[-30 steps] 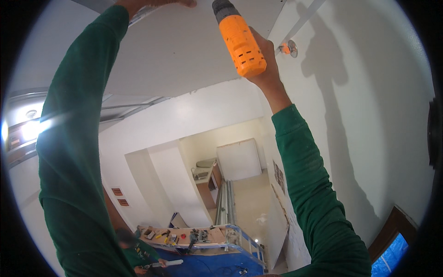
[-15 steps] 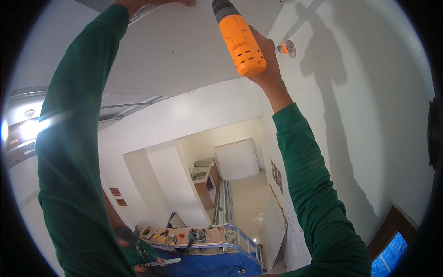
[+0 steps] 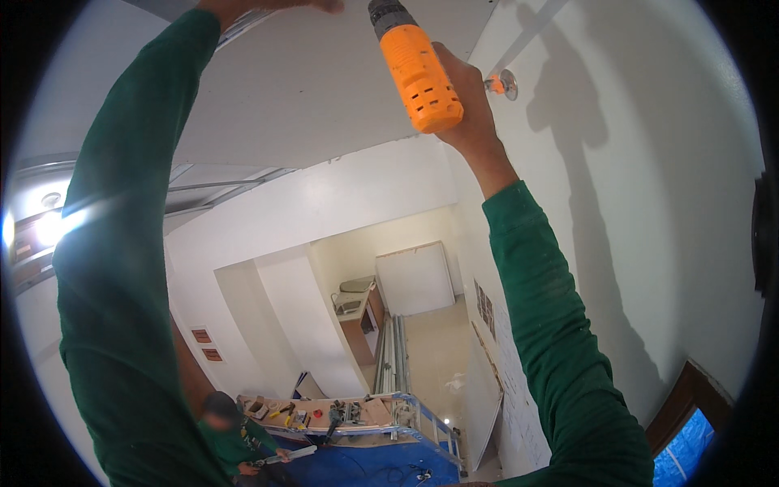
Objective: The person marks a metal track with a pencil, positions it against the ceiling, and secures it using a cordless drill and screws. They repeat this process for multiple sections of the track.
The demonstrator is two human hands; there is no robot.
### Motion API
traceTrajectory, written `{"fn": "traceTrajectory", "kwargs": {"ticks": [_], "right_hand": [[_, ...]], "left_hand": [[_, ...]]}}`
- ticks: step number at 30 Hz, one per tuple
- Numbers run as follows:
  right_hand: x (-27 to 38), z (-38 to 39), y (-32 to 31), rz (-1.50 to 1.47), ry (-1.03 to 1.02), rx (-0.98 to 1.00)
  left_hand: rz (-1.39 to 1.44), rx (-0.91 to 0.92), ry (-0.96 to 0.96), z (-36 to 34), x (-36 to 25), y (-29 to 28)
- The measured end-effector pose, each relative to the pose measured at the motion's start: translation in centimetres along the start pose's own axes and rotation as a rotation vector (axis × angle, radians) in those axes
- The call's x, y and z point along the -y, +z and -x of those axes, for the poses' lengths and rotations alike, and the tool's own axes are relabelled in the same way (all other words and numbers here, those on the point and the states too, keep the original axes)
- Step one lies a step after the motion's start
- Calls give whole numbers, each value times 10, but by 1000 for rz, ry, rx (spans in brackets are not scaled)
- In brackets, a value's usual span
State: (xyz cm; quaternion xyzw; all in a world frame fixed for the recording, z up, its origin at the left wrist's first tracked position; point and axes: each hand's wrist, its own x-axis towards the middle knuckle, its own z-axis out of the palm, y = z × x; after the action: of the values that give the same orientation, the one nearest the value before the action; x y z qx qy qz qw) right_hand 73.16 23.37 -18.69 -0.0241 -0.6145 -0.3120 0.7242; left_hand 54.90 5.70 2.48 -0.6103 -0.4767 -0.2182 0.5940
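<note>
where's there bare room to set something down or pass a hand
Set down: the pale floor between the long metal strips and leaning board, though a white scrap lies there. Passing a hand: probably the gap between the orange drill and left green sleeve. Crowded: the tan worktop, strewn with tools.

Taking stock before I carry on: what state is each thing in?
Orange drill: held pointing up; running or not, cannot tell
Right hand: gripping it
Left hand: raised, partly out of frame
Lamp: lit
Metal ceiling frame: exposed
Metal channels: lying on the floor
Far white board: standing on edge
Co-worker: holding a pale strip
</note>
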Motion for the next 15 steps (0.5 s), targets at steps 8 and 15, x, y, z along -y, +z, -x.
{"fn": "traceTrajectory", "kwargs": {"ticks": [8,15], "right_hand": [[28,62,-22,-249,174,-49],[53,126,-49,-358,515,0]], "left_hand": [[-94,-155,56,20,-30,-16],[-242,-370,210,12,-48,-2]]}}
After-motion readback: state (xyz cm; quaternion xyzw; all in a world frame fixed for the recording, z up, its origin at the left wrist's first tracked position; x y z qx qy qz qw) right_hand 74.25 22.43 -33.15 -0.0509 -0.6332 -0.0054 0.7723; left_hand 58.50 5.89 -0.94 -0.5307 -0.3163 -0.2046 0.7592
